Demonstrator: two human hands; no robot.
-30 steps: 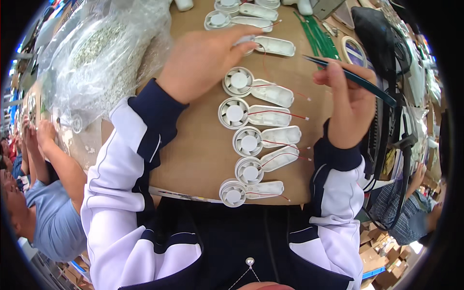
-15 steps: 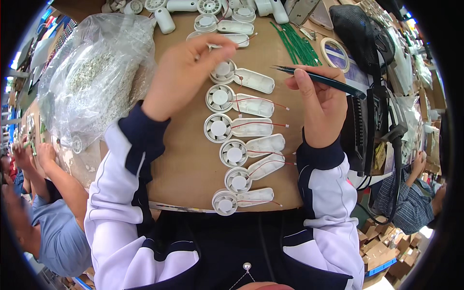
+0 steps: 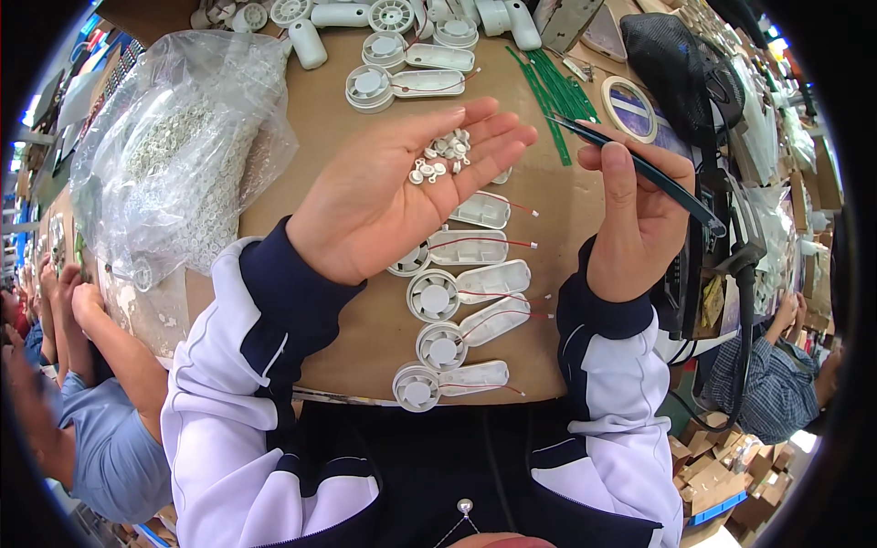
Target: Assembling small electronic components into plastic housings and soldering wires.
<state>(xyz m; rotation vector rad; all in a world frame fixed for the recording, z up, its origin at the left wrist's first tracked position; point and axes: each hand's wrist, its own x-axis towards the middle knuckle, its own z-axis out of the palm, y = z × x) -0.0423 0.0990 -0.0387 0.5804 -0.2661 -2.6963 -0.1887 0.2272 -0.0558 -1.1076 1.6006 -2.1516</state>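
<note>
My left hand [image 3: 365, 196] is turned palm up, fingers outstretched, holding a small heap of tiny white plastic parts [image 3: 449, 146]. My right hand [image 3: 635, 219] grips dark tweezers [image 3: 702, 216] between thumb and fingers. Their tips point up and left, apart from the parts in my palm. Below my hands runs a column of white handheld fan housings [image 3: 433, 295], each with a round fan end, a handle shell and thin red wires. My left hand covers some of them. Farther off lie more opened housings [image 3: 368, 85].
A clear plastic bag [image 3: 196, 173] of small white parts lies at the left. Green wires [image 3: 554, 91], a tape roll [image 3: 628, 108] and a black mesh bag [image 3: 671, 68] are at the far right. White fan bodies [image 3: 308, 44] line the back. Co-workers sit on both sides.
My left hand has turned from palm down to palm up, showing the small white parts in it. My right hand, with the tweezers, has shifted slightly right and nearer.
</note>
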